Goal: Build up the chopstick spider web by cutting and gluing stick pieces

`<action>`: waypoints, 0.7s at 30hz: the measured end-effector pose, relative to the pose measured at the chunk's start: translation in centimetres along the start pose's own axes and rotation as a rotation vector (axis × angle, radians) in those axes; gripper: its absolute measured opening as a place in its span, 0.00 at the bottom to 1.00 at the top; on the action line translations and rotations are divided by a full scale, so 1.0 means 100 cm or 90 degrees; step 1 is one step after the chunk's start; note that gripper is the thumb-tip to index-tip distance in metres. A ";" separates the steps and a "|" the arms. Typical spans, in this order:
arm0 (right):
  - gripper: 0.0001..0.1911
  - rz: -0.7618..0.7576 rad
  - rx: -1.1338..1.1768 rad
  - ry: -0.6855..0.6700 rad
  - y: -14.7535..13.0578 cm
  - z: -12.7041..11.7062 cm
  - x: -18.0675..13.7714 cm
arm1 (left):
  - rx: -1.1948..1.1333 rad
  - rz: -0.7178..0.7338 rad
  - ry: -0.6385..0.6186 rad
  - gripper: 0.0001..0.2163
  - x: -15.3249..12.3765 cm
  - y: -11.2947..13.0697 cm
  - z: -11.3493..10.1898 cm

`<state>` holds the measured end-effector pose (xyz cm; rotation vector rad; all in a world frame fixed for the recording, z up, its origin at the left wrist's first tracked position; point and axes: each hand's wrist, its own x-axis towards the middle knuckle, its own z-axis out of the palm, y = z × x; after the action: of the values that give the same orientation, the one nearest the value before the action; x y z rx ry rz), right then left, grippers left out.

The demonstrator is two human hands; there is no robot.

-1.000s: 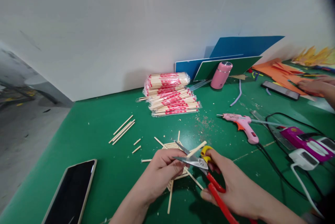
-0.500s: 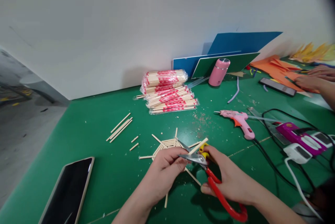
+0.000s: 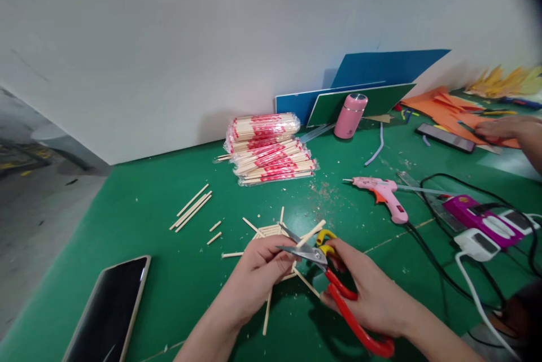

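Observation:
My left hand (image 3: 265, 269) pinches a thin wooden stick (image 3: 312, 232) whose free end points up to the right. Closed around the handles of red-and-yellow scissors (image 3: 318, 256) is my right hand (image 3: 372, 288). The scissor blades are spread, with the stick lying between them close to my left fingertips. Beneath both hands, a web-like frame of glued sticks (image 3: 266, 231) rests on the green table (image 3: 144, 204); my left hand covers much of it. Several loose sticks (image 3: 191, 212) and two short cut pieces (image 3: 214, 238) lie left of the frame.
Plastic-wrapped stick bundles (image 3: 271, 150) sit by the wall, near a pink bottle (image 3: 351, 116) and leaning boards (image 3: 381, 77). To the right are a pink glue gun (image 3: 383, 195), a purple power strip (image 3: 483, 218) and cables. A phone (image 3: 108, 308) lies front left. Another person's hand (image 3: 503, 126) touches orange paper.
The scissor blades are spread wider around the stick, and the yellow grip stands further out. The other person's hand at far right has shifted over the orange paper.

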<state>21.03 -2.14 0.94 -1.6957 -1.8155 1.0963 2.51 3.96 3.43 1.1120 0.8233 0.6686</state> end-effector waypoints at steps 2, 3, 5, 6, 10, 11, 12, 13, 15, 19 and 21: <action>0.20 -0.007 0.003 -0.016 -0.005 -0.004 0.001 | -0.002 0.001 -0.016 0.05 -0.002 0.003 -0.002; 0.20 -0.010 -0.001 -0.020 -0.006 -0.006 0.001 | 0.001 0.001 -0.023 0.05 -0.003 0.004 -0.004; 0.19 -0.014 -0.009 -0.025 -0.009 -0.010 0.001 | 0.009 -0.004 -0.039 0.06 -0.005 0.004 -0.006; 0.18 -0.015 -0.012 -0.028 -0.009 -0.010 0.001 | 0.008 -0.007 -0.044 0.06 -0.005 0.004 -0.007; 0.22 -0.013 -0.015 -0.028 -0.009 -0.010 0.001 | -0.026 -0.032 -0.049 0.06 -0.005 0.002 -0.009; 0.23 -0.009 -0.016 -0.026 -0.009 -0.010 0.001 | -0.041 -0.042 -0.049 0.06 -0.004 0.001 -0.009; 0.24 -0.006 -0.019 -0.026 -0.010 -0.009 0.002 | -0.057 -0.052 -0.048 0.06 -0.004 0.000 -0.009; 0.23 -0.005 -0.024 -0.027 -0.010 -0.009 0.002 | -0.071 -0.059 -0.047 0.06 -0.003 0.000 -0.010; 0.17 -0.011 -0.033 -0.030 -0.013 -0.009 0.003 | -0.085 -0.069 -0.044 0.06 -0.002 -0.002 -0.011; 0.09 -0.027 -0.013 -0.031 -0.016 -0.006 0.005 | -0.093 -0.067 -0.042 0.07 0.000 -0.004 -0.012; 0.08 -0.025 0.013 -0.036 -0.015 -0.004 0.006 | -0.079 -0.049 -0.028 0.07 0.000 -0.005 -0.010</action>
<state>20.30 -1.34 2.26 -1.6261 -1.8574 1.1533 1.75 4.31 2.78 0.9747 0.7736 0.6202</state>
